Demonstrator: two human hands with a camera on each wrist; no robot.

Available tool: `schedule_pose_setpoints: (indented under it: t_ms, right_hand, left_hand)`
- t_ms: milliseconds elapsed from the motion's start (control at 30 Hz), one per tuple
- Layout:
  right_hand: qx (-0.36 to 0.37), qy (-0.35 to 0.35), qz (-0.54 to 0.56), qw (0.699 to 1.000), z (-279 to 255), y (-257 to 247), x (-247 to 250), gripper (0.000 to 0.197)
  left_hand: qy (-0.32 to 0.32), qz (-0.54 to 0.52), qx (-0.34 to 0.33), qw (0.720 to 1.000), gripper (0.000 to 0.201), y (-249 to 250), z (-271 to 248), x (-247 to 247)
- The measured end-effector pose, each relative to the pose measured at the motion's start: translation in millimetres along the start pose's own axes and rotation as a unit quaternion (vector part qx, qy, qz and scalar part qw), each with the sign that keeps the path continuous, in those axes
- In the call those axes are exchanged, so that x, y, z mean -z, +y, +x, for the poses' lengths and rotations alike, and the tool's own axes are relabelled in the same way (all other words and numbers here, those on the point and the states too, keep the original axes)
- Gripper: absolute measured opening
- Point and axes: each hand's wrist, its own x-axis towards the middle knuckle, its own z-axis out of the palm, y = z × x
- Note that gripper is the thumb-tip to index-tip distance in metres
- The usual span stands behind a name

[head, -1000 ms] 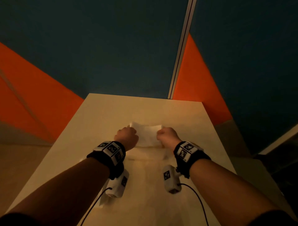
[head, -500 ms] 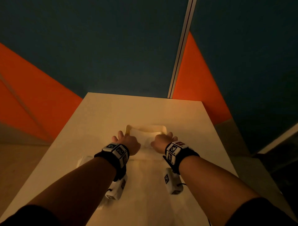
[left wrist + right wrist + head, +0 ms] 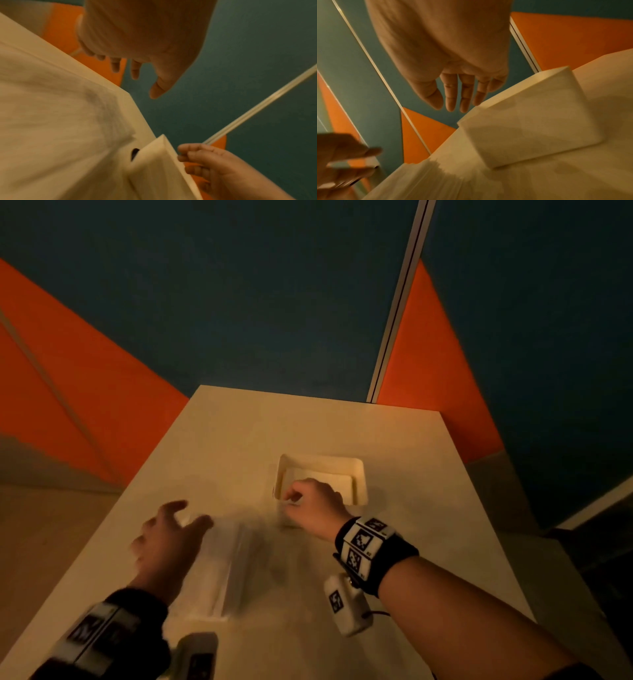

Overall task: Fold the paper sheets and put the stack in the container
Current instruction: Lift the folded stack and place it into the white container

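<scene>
A white square container (image 3: 358,474) stands on the table, with folded white paper (image 3: 325,475) lying flat inside it. My right hand (image 3: 294,498) hovers at its near-left corner; in the right wrist view the fingers (image 3: 464,97) hang relaxed and hold nothing beside the container wall (image 3: 530,121). My left hand (image 3: 178,518), blurred, is spread above a stack of loose paper sheets (image 3: 219,570) to the left of the container. The left wrist view shows this hand (image 3: 137,75) empty over the sheets (image 3: 51,108), with the container (image 3: 154,169) at the lower right.
The pale table (image 3: 308,422) is narrow, with its edges close on both sides and at the far end. Beyond it lie dark teal and orange floor panels (image 3: 85,388). A white strip (image 3: 394,320) runs across the floor.
Both hands lowered the folded paper into the container and let it go. The left hand swung left over the sheet stack. The right hand stayed at the container's corner.
</scene>
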Motion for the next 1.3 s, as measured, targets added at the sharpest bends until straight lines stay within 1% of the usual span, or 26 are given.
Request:
schedule_pose_setpoints:
  t_ms: [33, 67, 100, 133, 167, 200, 233, 267, 333, 400, 467, 533, 600, 633, 700, 767, 800, 867, 933, 1033, 1133, 1200, 1267, 1300]
  right_hand:
    - [0.005, -0.003, 0.011, 1.000, -0.5, -2.6, -4.6, 0.020]
    - [0.008, -0.003, 0.022, 1.000, -0.6, -4.1, -9.2, 0.020]
    - [0.009, -0.003, 0.032, 0.999, -0.8, -5.0, -13.3, 0.020]
    - [0.009, -0.004, 0.040, 0.999, -0.8, -5.2, -17.4, 0.020]
    - [0.007, -0.007, 0.048, 0.999, -1.1, -4.3, -21.6, 0.019]
    - [0.005, -0.011, 0.054, 0.998, -1.4, -2.3, -26.2, 0.019]
    - [0.003, -0.016, 0.059, 0.998, -2.3, 0.3, -31.0, 0.018]
    - [0.002, -0.022, 0.061, 0.998, -4.0, 3.4, -35.6, 0.017]
    - [-0.006, -0.041, 0.055, 0.998, -8.6, 12.6, -44.1, 0.017]
    - [-0.022, -0.060, 0.039, 0.997, -15.5, 24.5, -49.7, 0.019]
    - [-0.043, -0.067, 0.028, 0.996, -22.7, 39.1, -52.4, 0.019]
    - [-0.064, -0.064, 0.015, 0.996, -29.5, 53.6, -52.8, 0.017]
    - [-0.085, -0.059, 0.003, 0.995, -35.9, 66.7, -50.6, 0.013]
    - [-0.092, -0.053, -0.001, 0.994, -38.4, 73.6, -49.6, 0.015]
    - [-0.101, -0.038, -0.003, 0.994, -42.7, 85.7, -47.0, 0.025]
    - [-0.109, -0.028, -0.002, 0.994, -46.4, 94.3, -43.5, 0.029]
    - [-0.112, -0.024, 0.001, 0.993, -48.6, 96.6, -41.0, 0.029]
    - [-0.111, -0.009, 0.012, 0.994, -51.6, 100.0, -36.1, 0.030]
    - [-0.098, 0.008, 0.037, 0.995, -52.9, 98.4, -29.7, 0.028]
    - [-0.060, 0.020, 0.109, 0.992, -53.8, 80.9, -17.2, 0.022]
    - [-0.018, 0.002, 0.197, 0.980, -57.2, 54.4, -2.7, 0.040]
    - [0.010, -0.030, 0.228, 0.973, -61.0, 37.3, 7.1, 0.060]
    - [0.031, -0.063, 0.272, 0.960, -64.3, 22.7, 15.0, 0.078]
    - [0.038, -0.076, 0.301, 0.950, -65.2, 17.4, 17.7, 0.082]
  left_hand:
    - [-0.017, 0.002, 0.028, 0.999, 0.067, -10.7, -4.0, 6.0]
    - [-0.033, 0.025, 0.041, 0.998, 0.078, -19.9, -8.4, 9.3]
    - [-0.045, 0.072, 0.032, 0.996, 0.088, -27.7, -12.5, 9.5]
    - [-0.048, 0.131, 0.004, 0.990, 0.094, -33.4, -17.2, 7.1]
    - [-0.047, 0.178, -0.028, 0.983, 0.095, -38.2, -20.9, 3.1]
    - [-0.040, 0.198, -0.053, 0.978, 0.092, -42.1, -23.0, -2.0]
    - [-0.033, 0.190, -0.061, 0.979, 0.087, -46.2, -22.4, -7.0]
    - [-0.025, 0.161, -0.054, 0.985, 0.081, -49.5, -19.9, -10.8]
    - [-0.009, 0.092, -0.018, 0.996, 0.072, -54.2, -10.8, -14.3]
    - [-0.004, 0.070, -0.001, 0.998, 0.070, -58.4, -3.0, -14.3]
    - [-0.005, 0.097, -0.019, 0.995, 0.065, -59.7, -0.2, -13.0]
    - [-0.005, 0.140, -0.048, 0.989, 0.054, -57.6, -0.7, -10.8]
    - [0.001, 0.174, -0.064, 0.983, 0.048, -54.4, -2.3, -10.3]
    - [0.006, 0.183, -0.064, 0.981, 0.048, -52.4, -3.5, -10.7]
    - [0.017, 0.190, -0.062, 0.980, 0.052, -48.7, -5.8, -12.8]
    - [0.011, 0.181, -0.059, 0.982, 0.055, -45.6, -5.9, -13.3]
    - [0.003, 0.175, -0.057, 0.983, 0.051, -44.1, -5.1, -12.6]
    - [-0.019, 0.167, -0.063, 0.984, 0.041, -40.7, -3.0, -9.0]
    - [-0.049, 0.157, -0.084, 0.983, 0.032, -35.1, -1.0, -4.0]
    - [-0.105, 0.124, -0.128, 0.978, 0.025, -21.2, 0.6, 5.3]
    - [-0.174, 0.110, -0.183, 0.961, 0.026, 1.1, -3.3, 16.2]
    - [-0.244, 0.088, -0.218, 0.941, 0.026, 19.6, -9.7, 21.5]
    - [-0.309, 0.061, -0.230, 0.921, 0.028, 38.5, -18.3, 21.8]
    - [-0.329, 0.055, -0.231, 0.914, 0.030, 46.9, -22.1, 19.8]
